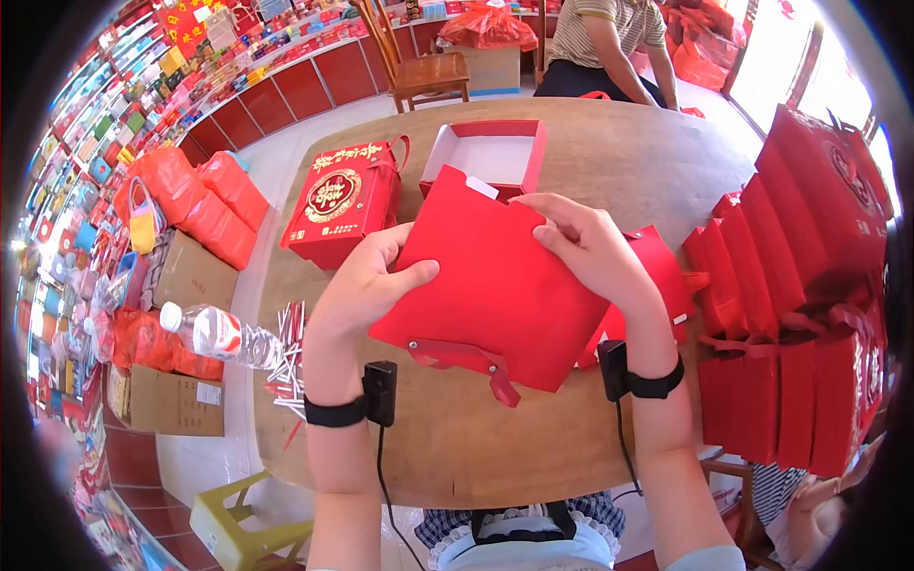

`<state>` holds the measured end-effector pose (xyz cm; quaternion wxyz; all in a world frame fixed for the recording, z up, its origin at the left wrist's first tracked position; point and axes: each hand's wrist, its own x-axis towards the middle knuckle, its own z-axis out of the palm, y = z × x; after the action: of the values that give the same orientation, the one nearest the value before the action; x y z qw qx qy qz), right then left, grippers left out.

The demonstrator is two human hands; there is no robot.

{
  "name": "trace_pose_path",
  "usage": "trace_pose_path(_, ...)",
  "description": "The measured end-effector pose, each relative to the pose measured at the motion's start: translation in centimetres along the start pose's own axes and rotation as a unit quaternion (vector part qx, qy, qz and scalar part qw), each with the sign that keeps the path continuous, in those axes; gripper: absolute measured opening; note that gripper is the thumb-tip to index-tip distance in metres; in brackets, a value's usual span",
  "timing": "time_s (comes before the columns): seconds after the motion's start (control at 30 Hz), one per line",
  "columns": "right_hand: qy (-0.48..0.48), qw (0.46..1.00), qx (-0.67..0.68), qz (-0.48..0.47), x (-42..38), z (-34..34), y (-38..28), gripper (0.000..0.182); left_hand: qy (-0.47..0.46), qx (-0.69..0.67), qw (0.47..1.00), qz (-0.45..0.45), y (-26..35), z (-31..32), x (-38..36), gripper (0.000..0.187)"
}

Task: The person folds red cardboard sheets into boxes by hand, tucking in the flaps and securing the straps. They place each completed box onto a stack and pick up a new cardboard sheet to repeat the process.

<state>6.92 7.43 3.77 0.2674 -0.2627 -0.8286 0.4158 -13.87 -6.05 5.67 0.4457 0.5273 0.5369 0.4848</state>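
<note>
Both hands grip flat red folded box (495,285) over table (609,162) centre, near front edge: left hand (367,285) closed on its left edge w/ thumb on top, right hand (590,247) pinching top right corner. Open red tray (487,157) lies toward far edge; printed gift box (341,202) at far left; stacked red boxes (790,362) along right edge.

Bare forearms, black wristbands with small black boxes on left wrist (367,404) and right wrist (633,373), trailing thin cables.
</note>
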Motion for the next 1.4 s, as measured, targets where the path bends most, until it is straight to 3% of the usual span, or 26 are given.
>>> trace_pose_path(0.03, 0.0, 1.0, 0.002, 0.004, 0.1, 0.3, 0.2, 0.032, -0.002, -0.001, 1.0, -0.004, -0.5, 0.2, 0.2, 0.034)
trace_pose_path(0.1, 0.082, 0.987, -0.066, -0.12, 0.3, 0.9, 0.1, 0.035, 0.043, 0.031, 0.998, 0.027, -1.3, 0.5, 0.6, 0.032)
trace_pose_path(0.17, 0.082, 0.988, -0.072, -0.107, 0.1, 1.1, -0.2, 0.037, 0.059, 0.044, 0.997, 0.03, -1.5, 0.7, 1.2, 0.032)
trace_pose_path(0.23, 0.161, 0.948, -0.199, -0.192, 0.2, 1.2, -0.4, 0.034, 0.078, 0.058, 0.995, 0.037, -1.5, 0.9, 1.4, 0.031)
trace_pose_path(0.37, 0.131, 0.969, -0.136, -0.159, -0.1, 0.4, -1.3, 0.028, 0.094, 0.102, 0.989, 0.045, -1.0, 1.3, 0.8, 0.032)
trace_pose_path(0.43, -0.011, 0.997, 0.035, 0.061, -0.5, -0.5, -1.9, 0.022, 0.071, 0.125, 0.989, 0.047, -0.1, 1.2, 0.5, 0.032)
trace_pose_path(0.47, -0.056, 0.983, 0.17, 0.038, -0.5, -0.6, -0.5, 0.024, 0.022, 0.108, 0.994, 0.024, 0.6, 1.0, 0.2, 0.035)
trace_pose_path(0.5, -0.057, 0.983, 0.171, 0.041, -0.5, -1.0, 0.0, 0.024, -0.027, 0.089, 0.996, 0.0, 0.8, 1.0, 0.0, 0.037)
trace_pose_path(0.57, -0.213, 0.952, 0.217, 0.033, -0.4, -1.7, 0.7, 0.025, -0.066, 0.082, 0.994, 0.019, 0.4, 1.0, 0.2, 0.035)
trace_pose_path(0.63, -0.236, 0.939, 0.25, 0.024, -0.4, -2.0, 0.6, 0.026, -0.104, 0.077, 0.991, 0.04, -0.5, 0.8, 0.3, 0.034)
trace_pose_path(0.7, -0.279, 0.907, 0.316, 0.001, -0.5, -2.1, 0.4, 0.028, -0.143, -0.205, 0.958, -0.141, -1.7, 0.2, 0.1, 0.043)
trace_pose_path(0.73, -0.281, 0.906, 0.317, 0.0, -0.5, -2.2, 0.5, 0.028, -0.089, -0.219, 0.952, -0.193, -1.6, 0.7, -0.6, 0.053)
trace_pose_path(0.77, -0.269, 0.908, 0.321, -0.019, -0.5, -2.3, 0.6, 0.028, -0.088, -0.22, 0.952, -0.194, -1.8, 1.0, -1.2, 0.053)
trace_pose_path(0.8, -0.256, 0.91, 0.325, -0.037, -0.5, -2.4, 0.6, 0.029, -0.11, -0.393, 0.902, -0.142, -2.1, 1.4, -1.6, 0.046)
trace_pose_path(0.83, -0.257, 0.909, 0.325, -0.037, -0.5, -2.4, 0.6, 0.029, -0.13, -0.553, 0.819, -0.085, -2.2, 1.7, -1.7, 0.04)
trace_pose_path(0.87, -0.257, 0.905, 0.334, -0.05, -0.6, -2.4, 0.5, 0.028, -0.129, -0.553, 0.819, -0.085, -2.0, 2.2, -1.8, 0.04)
trace_pose_path(0.93, -0.257, 0.901, 0.344, -0.062, -0.5, -2.3, 0.8, 0.027, -0.035, -0.493, 0.867, -0.068, -1.0, 3.4, -1.9, 0.043)
trace_pose_path(1.03, -0.306, 0.866, 0.388, -0.069, -0.7, -2.3, 1.9, 0.024, -0.088, -0.54, 0.832, -0.092, -1.9, 3.7, -0.9, 0.048)
trace_pose_path(1.1, -0.184, 0.891, 0.415, -0.003, -1.5, -2.2, 1.9, 0.023, -0.078, -0.511, 0.85, -0.102, -1.9, 4.0, -0.4, 0.052)
trace_pose_path(1.17, -0.218, 0.886, 0.409, -0.017, -1.0, -2.8, 2.0, 0.025, -0.068, -0.481, 0.867, -0.112, -2.3, 3.9, 0.4, 0.056)
trace_pose_path(1.23, -0.251, 0.88, 0.403, -0.031, -0.9, -3.3, 1.8, 0.027, -0.117, -0.381, 0.91, -0.112, -3.4, 3.3, 1.7, 0.071)
trace_pose_path(1.3, -0.152, 0.953, 0.24, -0.105, -1.1, -4.1, 0.7, 0.033, -0.095, -0.324, 0.937, -0.087, -4.3, 2.8, 2.7, 0.073)
trace_pose_path(1.33, -0.124, 0.979, 0.15, -0.057, -1.6, -5.1, 0.2, 0.037, -0.072, -0.266, 0.959, -0.062, -4.5, 2.6, 3.0, 0.076)
trace_pose_path(1.37, -0.125, 0.979, 0.15, -0.058, -1.8, -5.3, 0.3, 0.037, -0.07, -0.266, 0.959, -0.061, -4.6, 2.4, 2.9, 0.076)
trace_pose_path(1.4, -0.002, 0.995, 0.086, -0.049, -1.9, -5.4, 0.3, 0.039, -0.034, -0.253, 0.967, -0.024, -4.2, 2.0, 2.7, 0.074)
